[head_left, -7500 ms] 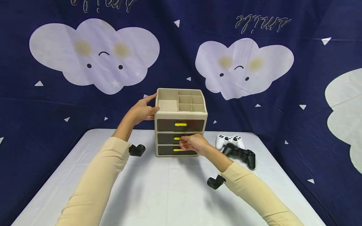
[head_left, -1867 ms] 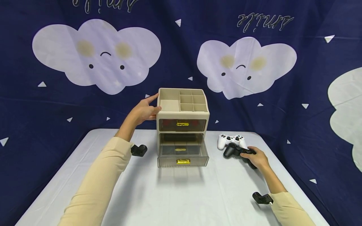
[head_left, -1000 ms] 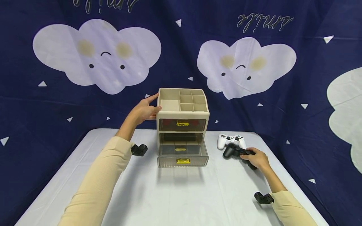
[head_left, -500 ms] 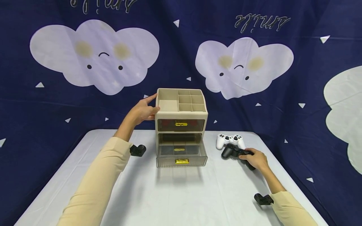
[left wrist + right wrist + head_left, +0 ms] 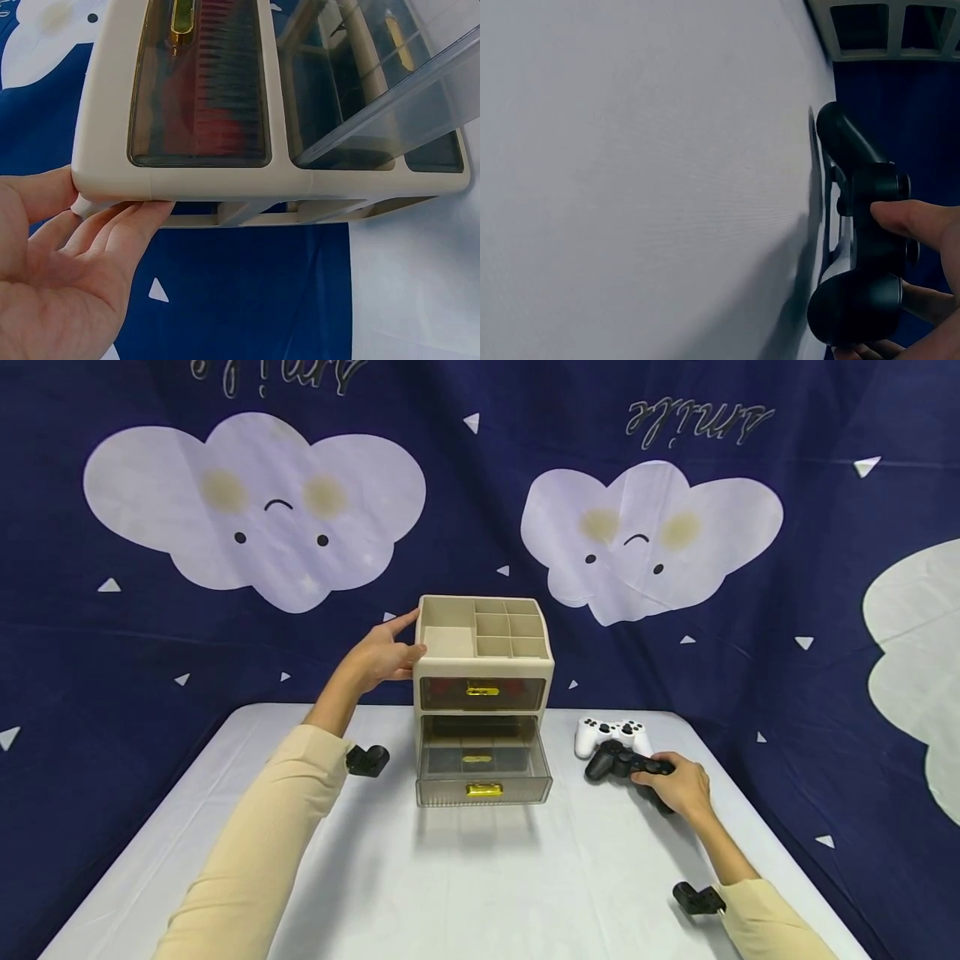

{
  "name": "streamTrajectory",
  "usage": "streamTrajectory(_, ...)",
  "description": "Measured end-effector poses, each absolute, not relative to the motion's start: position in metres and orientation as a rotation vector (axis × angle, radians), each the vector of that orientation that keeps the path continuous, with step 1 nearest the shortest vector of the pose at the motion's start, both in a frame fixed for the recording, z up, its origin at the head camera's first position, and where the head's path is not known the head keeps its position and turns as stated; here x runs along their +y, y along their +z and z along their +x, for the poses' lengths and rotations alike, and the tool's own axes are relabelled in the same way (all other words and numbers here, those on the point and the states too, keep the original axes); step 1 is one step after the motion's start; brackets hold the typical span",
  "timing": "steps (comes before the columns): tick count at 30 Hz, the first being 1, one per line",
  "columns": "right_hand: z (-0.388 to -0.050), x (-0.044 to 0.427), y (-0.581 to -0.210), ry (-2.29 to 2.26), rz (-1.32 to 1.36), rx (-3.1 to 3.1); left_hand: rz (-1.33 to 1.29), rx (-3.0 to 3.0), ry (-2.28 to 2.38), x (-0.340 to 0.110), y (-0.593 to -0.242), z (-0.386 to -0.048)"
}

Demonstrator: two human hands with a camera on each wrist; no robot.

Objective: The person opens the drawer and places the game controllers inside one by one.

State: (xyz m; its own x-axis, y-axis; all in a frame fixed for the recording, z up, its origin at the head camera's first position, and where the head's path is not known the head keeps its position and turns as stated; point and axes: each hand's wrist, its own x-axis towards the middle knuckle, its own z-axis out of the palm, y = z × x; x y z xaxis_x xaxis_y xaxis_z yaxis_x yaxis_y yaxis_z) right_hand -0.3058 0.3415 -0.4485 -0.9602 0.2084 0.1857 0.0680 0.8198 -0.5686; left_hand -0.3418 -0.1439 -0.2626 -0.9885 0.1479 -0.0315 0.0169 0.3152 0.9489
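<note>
A cream drawer cabinet [image 5: 483, 670] stands at the table's back with its middle drawer [image 5: 450, 792] pulled out; the top and bottom drawers are closed. My left hand [image 5: 378, 656] grips the cabinet's upper left edge, thumb at the top rim, and in the left wrist view the left hand [image 5: 82, 262] has its fingers against the side wall. On the right, my right hand [image 5: 682, 783] holds the black game controller [image 5: 618, 762], thumb on one face and fingers behind. The right wrist view shows that black controller [image 5: 859, 307] by the right hand [image 5: 930, 292], tilted beside the table surface.
A white controller [image 5: 611, 735] lies behind the black one, partly covered by it. Red contents show through the top drawer front [image 5: 202, 112]. The white table [image 5: 480, 893] ends at a dark blue cloth [image 5: 472, 527] printed with clouds.
The middle drawer was closed in the oldest frame, with my right hand at its handle; that hand is now at the black controller, which has shifted slightly left lately. My left hand keeps its place.
</note>
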Motion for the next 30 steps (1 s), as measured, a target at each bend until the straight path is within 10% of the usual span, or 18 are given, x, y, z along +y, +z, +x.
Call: streamTrajectory(30, -0.277, 0.291, -0.334, 0.785, 0.14, -2.537, 0.172, 2.432, 1.778, -0.144, -0.261, -0.34)
